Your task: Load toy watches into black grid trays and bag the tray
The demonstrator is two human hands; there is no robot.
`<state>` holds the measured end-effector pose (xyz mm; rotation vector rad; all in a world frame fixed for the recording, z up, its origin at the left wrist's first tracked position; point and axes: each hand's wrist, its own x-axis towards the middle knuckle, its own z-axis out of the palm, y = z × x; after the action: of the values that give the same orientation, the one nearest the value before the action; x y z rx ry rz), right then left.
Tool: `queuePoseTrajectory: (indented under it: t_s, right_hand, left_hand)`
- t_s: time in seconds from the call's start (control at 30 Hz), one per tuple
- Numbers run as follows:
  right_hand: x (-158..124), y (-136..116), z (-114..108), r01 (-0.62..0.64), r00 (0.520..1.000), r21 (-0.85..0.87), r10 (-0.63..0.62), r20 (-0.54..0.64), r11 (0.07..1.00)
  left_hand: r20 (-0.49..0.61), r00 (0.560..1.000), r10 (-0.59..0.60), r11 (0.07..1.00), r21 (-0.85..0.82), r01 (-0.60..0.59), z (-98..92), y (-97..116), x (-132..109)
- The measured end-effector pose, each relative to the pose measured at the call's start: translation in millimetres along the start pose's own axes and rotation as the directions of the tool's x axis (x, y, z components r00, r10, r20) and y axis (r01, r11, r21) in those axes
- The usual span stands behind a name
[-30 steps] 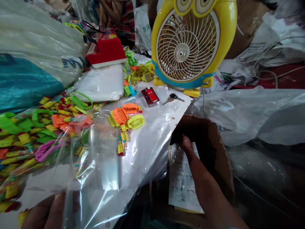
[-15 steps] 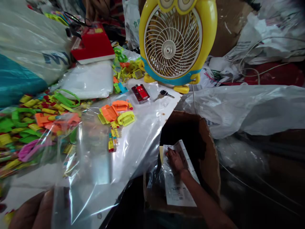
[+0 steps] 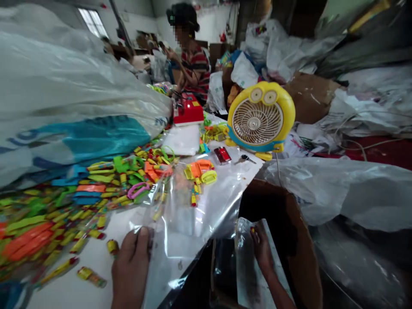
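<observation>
My left hand (image 3: 131, 264) is at the table's front edge, its fingers closed on the rim of a clear plastic bag (image 3: 175, 253) spread over the tabletop. Beside it lie loose small yellow tubes with red ends (image 3: 92, 277). Down to the right, my right hand (image 3: 262, 244) is over an open cardboard box (image 3: 301, 244), fingers curled at the upper edge of a pale plastic packet (image 3: 252, 274). A tiny yellow-orange bit shows at those fingertips; I cannot make out what it is. Orange and yellow plastic pieces (image 3: 201, 169) lie at the far end of the clear bag.
A yellow fan (image 3: 257, 118) stands at the table's far corner, near keys (image 3: 247, 159) and a red pack (image 3: 222, 155). A red device (image 3: 188, 109) sits behind white sheets (image 3: 182, 139). A large sack (image 3: 80, 98) and toy pieces fill the left. A person (image 3: 193, 60) sits beyond.
The view has tilted up and shifted left, bringing the person and more of my left hand into sight. My right hand has stayed at the packet, which has turned and shows less print.
</observation>
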<state>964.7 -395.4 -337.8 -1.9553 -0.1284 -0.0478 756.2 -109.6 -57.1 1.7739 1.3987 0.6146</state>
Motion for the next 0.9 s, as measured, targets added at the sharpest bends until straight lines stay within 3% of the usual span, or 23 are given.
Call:
queuePoseTrajectory:
  t_s: [0.07,0.17,0.3,0.37,0.47,0.57,0.7,0.9]
  right_hand:
    - [-5.9,-10.7,-16.3,0.011,1.0,-0.012,-0.011,-0.025,1.0]
    - [-13.3,-32.5,-39.2,-0.067,0.998,0.003,0.067,0.004,0.998]
    - [-1.6,-88.5,-50.7,-0.099,0.991,0.048,0.103,-0.081,0.994]
    - [12.2,-125.0,-44.7,-0.076,0.995,0.128,0.083,-0.055,0.989]
    - [27.3,-176.2,-22.9,-0.058,0.993,0.252,0.03,0.113,0.966]
    - [23.9,-211.2,1.3,-0.002,0.977,0.256,-0.053,0.207,0.967]
    - [4.0,-226.3,9.4,0.081,0.972,0.176,-0.117,0.206,0.981]
    - [-6.0,-220.9,-32.9,0.18,0.967,0.088,-0.192,0.168,0.98]
  left_hand:
    - [0.017,1.0,0.008,1.0,-0.025,-0.008,-1.7,-3.9,0.5]
    - [0.032,0.999,0.021,0.998,-0.053,-0.019,-3.4,-7.4,0.7]
    - [0.031,0.999,0.012,0.979,-0.203,-0.006,-4.6,-8.3,-0.6]
    - [0.034,0.999,0.011,0.957,-0.289,0.0,-4.7,-9.9,-1.6]
    - [0.032,0.999,0.009,0.925,-0.381,0.004,-4.3,-15.4,-2.5]
    - [0.043,0.999,0.026,0.894,-0.447,-0.004,-4.5,-19.7,-4.0]
    - [0.067,0.998,0.006,0.831,-0.555,0.032,-8.7,-18.6,-8.0]
    - [0.067,0.996,-0.052,0.733,-0.675,0.084,-31.8,-23.0,-28.5]
